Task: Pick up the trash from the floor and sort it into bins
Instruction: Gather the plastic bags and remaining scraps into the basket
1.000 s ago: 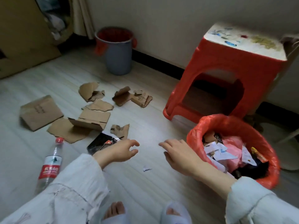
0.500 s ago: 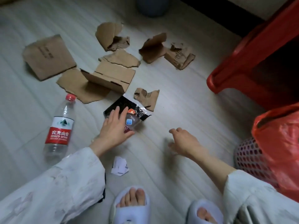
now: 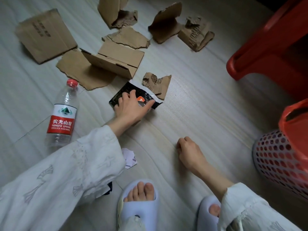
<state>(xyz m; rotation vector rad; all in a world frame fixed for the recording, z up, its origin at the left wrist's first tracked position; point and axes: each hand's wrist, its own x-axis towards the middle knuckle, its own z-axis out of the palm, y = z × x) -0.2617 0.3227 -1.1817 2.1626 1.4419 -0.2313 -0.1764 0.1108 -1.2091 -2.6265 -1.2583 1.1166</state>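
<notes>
Down at the right edge, your bin (image 3: 280,164) stands on the floor: a perforated basket with a red bag (image 3: 295,130) folded over its rim. Only the wall and the bag's lip show, so you cannot tell what is inside it.

Your left hand (image 3: 131,109) lies on the black wrapper (image 3: 126,90), fingers spread over its top and thumb hooked at its right edge, clasping it against the floor. The wrapper sits just below a folded box (image 3: 116,60) and touches a torn scrap (image 3: 158,84) at its upper right. Your right hand (image 3: 190,150) hovers low over bare floor, well apart from the wrapper, fingers curled in and holding nothing.

A clear bottle (image 3: 62,114) with a red cap and red label lies to the left of your left hand, near it but not touching. A small white paper (image 3: 130,157) lies beside your left sleeve (image 3: 75,172). More torn cardboard (image 3: 46,34) is scattered across the top of the view.

The floor (image 3: 200,80) is pale wood-grain planking. A red stool (image 3: 270,44) stands at the upper right. Your feet in pale blue slippers (image 3: 138,205) show at the bottom.
</notes>
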